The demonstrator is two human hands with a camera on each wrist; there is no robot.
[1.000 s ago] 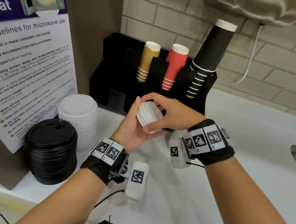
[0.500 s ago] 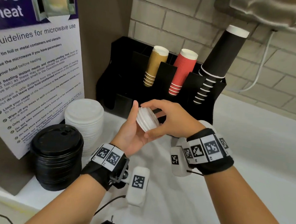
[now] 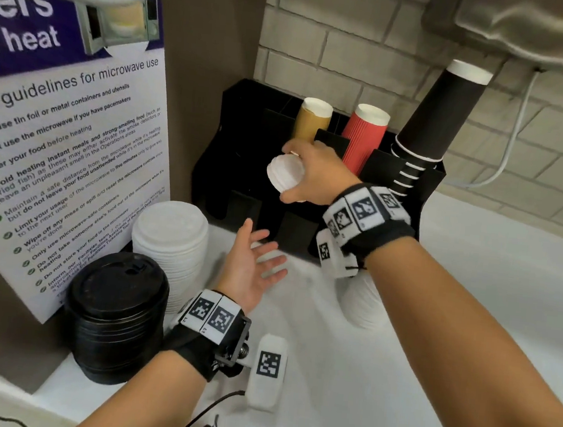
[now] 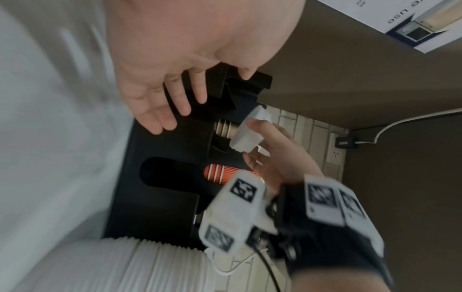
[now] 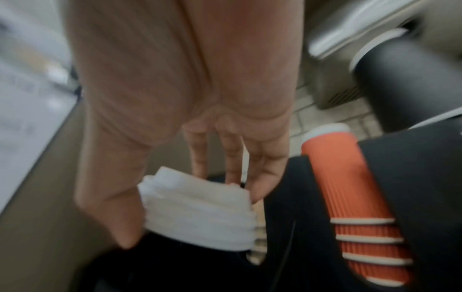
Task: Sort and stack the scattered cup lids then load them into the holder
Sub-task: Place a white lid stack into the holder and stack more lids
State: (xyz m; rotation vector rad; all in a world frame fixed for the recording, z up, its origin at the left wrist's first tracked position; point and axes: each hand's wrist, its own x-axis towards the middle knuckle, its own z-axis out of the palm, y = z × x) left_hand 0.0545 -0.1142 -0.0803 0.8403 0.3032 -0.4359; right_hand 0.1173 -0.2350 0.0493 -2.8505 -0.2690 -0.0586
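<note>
My right hand (image 3: 306, 172) grips a short stack of small white lids (image 3: 283, 176) (image 4: 248, 131) (image 5: 200, 209), thumb under and fingers over it, held up in front of the black holder (image 3: 230, 160) near the tan cups (image 3: 311, 121). My left hand (image 3: 254, 265) (image 4: 162, 94) hangs open and empty above the counter, palm turned up, below the right hand. A tall stack of larger white lids (image 3: 171, 240) and a stack of black lids (image 3: 115, 314) stand at the left. Another white lid stack (image 3: 362, 303) (image 4: 140, 266) sits under my right forearm.
The holder (image 5: 412, 177) also carries red cups (image 3: 366, 139) (image 5: 350, 197) and leaning black cups (image 3: 433, 124). A microwave guidelines poster (image 3: 60, 143) stands at the left behind the lid stacks. A brick wall lies behind, and a white counter (image 3: 491, 268) stretches to the right.
Both hands held the small white lid stack before. Now the left hand has let go and dropped away open, and the right hand has carried the stack up toward the holder.
</note>
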